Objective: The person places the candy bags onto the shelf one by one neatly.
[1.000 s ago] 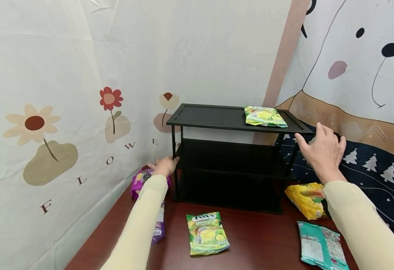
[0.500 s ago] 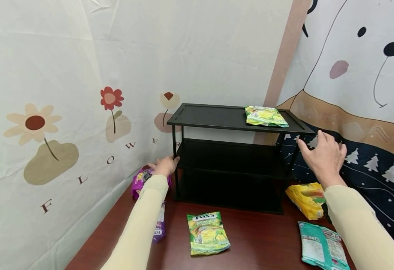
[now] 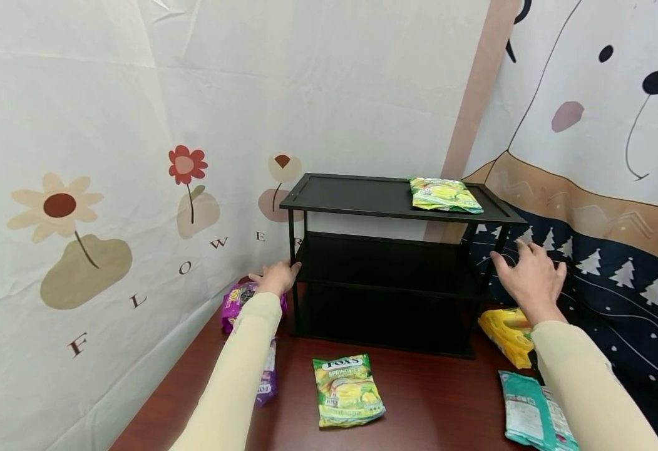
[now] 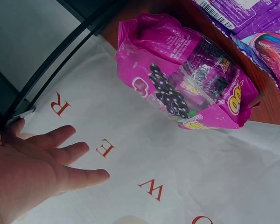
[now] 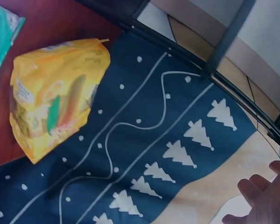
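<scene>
A black three-level shelf rack (image 3: 357,194) stands on the table against the wall. My left hand (image 3: 277,277) is at its left front post, level with the middle shelf; thumb and index finger pinch the post while the other fingers (image 4: 86,179) spread outward. My right hand (image 3: 531,275) is just outside the rack's right side, fingers relaxed and apart, holding nothing. A green-yellow candy bag (image 3: 444,195) lies on the top shelf. Below my left hand is a magenta grape candy bag (image 4: 177,74). A yellow candy bag (image 5: 60,98) sits below my right hand.
Another green-yellow candy bag (image 3: 348,391) lies in front of the rack. A purple bag (image 3: 267,376) is partly hidden by my left sleeve, and a teal bag (image 3: 531,410) lies at the right. Printed cloth walls (image 3: 329,94) close in the back and sides.
My right hand has dropped from the top shelf's right corner down to about middle-shelf height. The left hand stays at its post, and the rack and bags stay in place.
</scene>
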Demonstrator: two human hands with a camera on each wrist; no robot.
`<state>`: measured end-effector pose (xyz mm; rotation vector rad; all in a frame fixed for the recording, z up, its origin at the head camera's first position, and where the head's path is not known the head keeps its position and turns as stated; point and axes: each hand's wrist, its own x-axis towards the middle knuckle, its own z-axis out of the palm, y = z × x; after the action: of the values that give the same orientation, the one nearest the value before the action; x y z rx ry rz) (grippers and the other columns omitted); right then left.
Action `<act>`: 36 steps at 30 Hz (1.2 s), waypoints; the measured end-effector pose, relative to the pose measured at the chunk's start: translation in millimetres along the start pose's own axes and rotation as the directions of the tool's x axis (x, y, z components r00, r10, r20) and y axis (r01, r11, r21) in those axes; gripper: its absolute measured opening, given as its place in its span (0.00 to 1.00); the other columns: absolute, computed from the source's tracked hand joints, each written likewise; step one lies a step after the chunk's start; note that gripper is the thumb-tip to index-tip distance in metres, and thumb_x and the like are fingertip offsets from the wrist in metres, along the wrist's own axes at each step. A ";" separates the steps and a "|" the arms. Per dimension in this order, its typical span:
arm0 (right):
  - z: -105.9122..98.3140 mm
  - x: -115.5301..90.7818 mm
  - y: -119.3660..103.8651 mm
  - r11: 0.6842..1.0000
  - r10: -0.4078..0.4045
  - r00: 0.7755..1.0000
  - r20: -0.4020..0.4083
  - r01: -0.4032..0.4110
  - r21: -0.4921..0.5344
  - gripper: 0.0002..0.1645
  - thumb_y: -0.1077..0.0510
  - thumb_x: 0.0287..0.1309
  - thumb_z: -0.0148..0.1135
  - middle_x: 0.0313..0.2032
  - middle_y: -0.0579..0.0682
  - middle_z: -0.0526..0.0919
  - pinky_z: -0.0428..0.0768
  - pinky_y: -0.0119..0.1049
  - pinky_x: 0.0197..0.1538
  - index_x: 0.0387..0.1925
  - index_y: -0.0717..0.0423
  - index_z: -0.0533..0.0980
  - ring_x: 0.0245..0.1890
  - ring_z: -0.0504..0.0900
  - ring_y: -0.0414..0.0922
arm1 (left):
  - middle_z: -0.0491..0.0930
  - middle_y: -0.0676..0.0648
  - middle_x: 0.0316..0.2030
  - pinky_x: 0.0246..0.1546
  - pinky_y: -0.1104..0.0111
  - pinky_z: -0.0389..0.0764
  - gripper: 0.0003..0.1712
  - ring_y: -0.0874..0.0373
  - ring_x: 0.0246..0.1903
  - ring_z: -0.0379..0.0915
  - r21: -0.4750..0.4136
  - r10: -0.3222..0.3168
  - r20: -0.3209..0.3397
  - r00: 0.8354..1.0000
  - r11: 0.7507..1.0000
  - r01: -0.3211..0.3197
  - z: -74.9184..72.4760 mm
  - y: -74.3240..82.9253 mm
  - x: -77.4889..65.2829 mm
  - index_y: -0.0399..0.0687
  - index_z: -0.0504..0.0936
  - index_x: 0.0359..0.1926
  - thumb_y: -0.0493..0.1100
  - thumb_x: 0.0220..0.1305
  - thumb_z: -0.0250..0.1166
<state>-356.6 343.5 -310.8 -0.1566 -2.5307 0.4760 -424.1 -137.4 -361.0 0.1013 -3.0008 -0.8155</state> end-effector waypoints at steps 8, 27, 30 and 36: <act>19.8 -6.3 5.3 1.000 0.029 0.997 0.076 -0.029 0.002 0.47 0.33 0.70 0.45 0.67 0.77 0.57 0.39 0.75 0.65 0.69 0.70 0.62 0.62 0.59 0.76 | 0.58 0.33 0.72 0.63 0.29 0.29 0.35 0.27 0.72 0.39 0.005 -0.001 -0.009 1.000 1.000 0.002 1.1 1.0 -0.7 0.42 0.61 0.75 0.58 0.79 0.39; 57.5 -20.3 16.5 0.994 0.068 0.985 0.160 -0.081 0.070 0.37 0.43 0.74 0.45 0.63 0.79 0.61 0.50 0.75 0.59 0.61 0.76 0.69 0.63 0.60 0.74 | 0.58 0.32 0.72 0.64 0.29 0.30 0.34 0.28 0.72 0.38 -0.008 -0.010 -0.002 1.000 1.000 0.010 1.8 1.7 -0.8 0.46 0.60 0.76 0.59 0.79 0.40; 58.9 -20.4 17.6 0.992 0.081 0.980 0.184 -0.096 0.076 0.36 0.44 0.75 0.45 0.62 0.79 0.63 0.52 0.74 0.58 0.61 0.76 0.68 0.61 0.61 0.73 | 0.58 0.32 0.72 0.64 0.29 0.30 0.34 0.28 0.72 0.38 -0.006 -0.008 -0.001 1.000 1.000 0.008 1.7 1.3 0.2 0.47 0.59 0.76 0.59 0.79 0.39; 63.6 -18.4 17.1 0.984 0.108 0.972 0.207 -0.134 0.114 0.31 0.45 0.74 0.45 0.53 0.74 0.73 0.62 0.67 0.52 0.56 0.71 0.74 0.53 0.70 0.70 | 0.58 0.32 0.72 0.64 0.29 0.30 0.34 0.28 0.72 0.39 -0.003 -0.006 -0.006 1.000 1.000 0.006 0.7 -1.7 0.1 0.48 0.60 0.76 0.59 0.79 0.39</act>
<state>-375.6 336.4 -376.1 -0.2268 -2.6860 0.7339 -424.2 -138.5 -362.5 0.1128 -2.9947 -0.8182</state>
